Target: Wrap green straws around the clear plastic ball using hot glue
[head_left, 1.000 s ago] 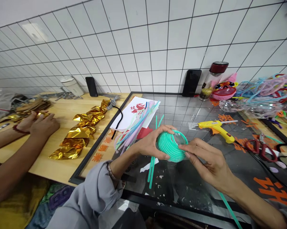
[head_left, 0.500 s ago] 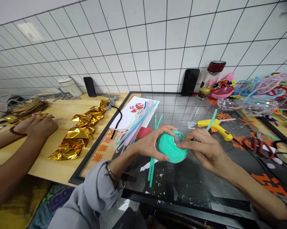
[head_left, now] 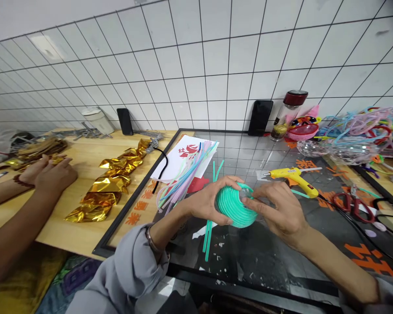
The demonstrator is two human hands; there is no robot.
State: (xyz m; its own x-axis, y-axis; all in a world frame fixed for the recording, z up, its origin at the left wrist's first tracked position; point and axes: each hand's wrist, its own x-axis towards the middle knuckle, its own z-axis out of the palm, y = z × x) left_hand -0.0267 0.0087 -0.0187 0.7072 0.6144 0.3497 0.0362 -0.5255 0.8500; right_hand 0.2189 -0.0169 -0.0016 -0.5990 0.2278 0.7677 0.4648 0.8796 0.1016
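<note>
A round, ribbed green ball (head_left: 234, 208) with a clear part showing at its top is held above the dark glass tabletop. My left hand (head_left: 209, 201) is wrapped round its left side, thumb below and fingers above. My right hand (head_left: 278, 209) pinches at the ball's upper right edge, and a green strip (head_left: 300, 193) sticks out beyond its knuckles. Loose green strips (head_left: 208, 240) lie on the glass below my left hand. To the right of my right hand rests a yellow glue gun (head_left: 296, 178).
White paper (head_left: 170, 163) under pastel strips lies left of centre. Red scissors (head_left: 355, 207) and cables are at the right. Phones and a bottle (head_left: 286, 115) stand by the tiled wall. At the far left, another person's hands (head_left: 52, 174) rest near crumpled gold foil (head_left: 108, 185).
My right hand has turned slightly, and the green strip's free end has swung from pointing upward to lying low, behind the glue gun. My left hand keeps its hold on the ball.
</note>
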